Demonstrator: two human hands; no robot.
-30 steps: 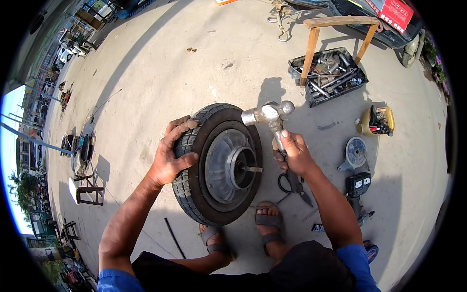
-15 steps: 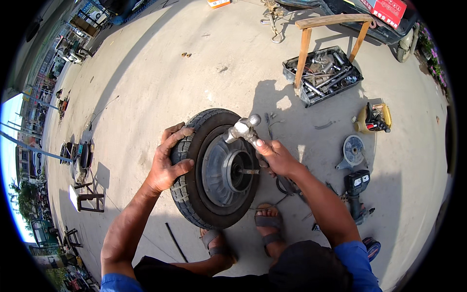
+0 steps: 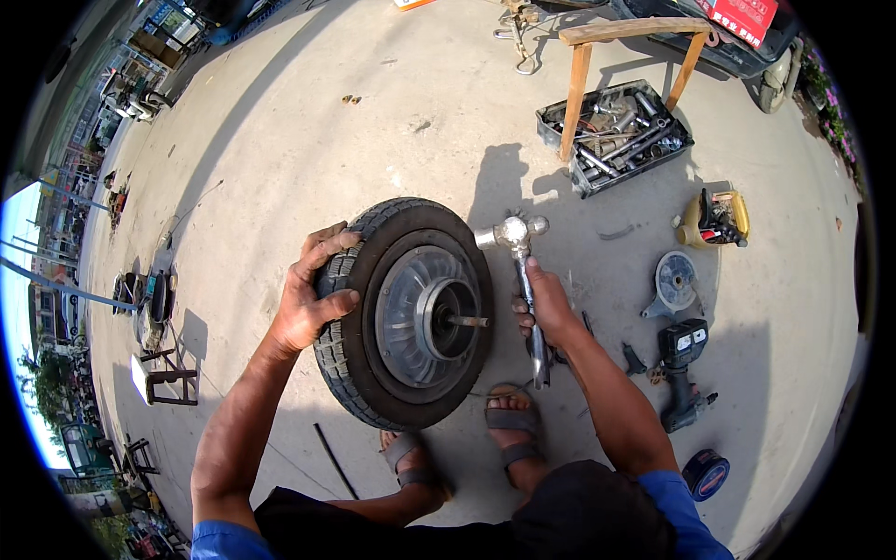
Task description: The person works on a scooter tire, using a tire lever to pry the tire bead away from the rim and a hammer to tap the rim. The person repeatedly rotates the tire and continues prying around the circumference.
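The wheel (image 3: 406, 313) at mid-frame could roll if the left hand (image 3: 315, 289) — its grip clasping the edge of the tyre (image 3: 362, 327) — slips; black tread surrounds a grey, ribbed hub (image 3: 401, 327). Just right of it, the right hand (image 3: 549, 303) wraps a steel hammer (image 3: 522, 264), whose stray blow might mar the jutting axle (image 3: 469, 322).

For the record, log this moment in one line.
left hand: gripping round black rubber-tyred wheel | right hand: holding silver metal ball-peen hammer
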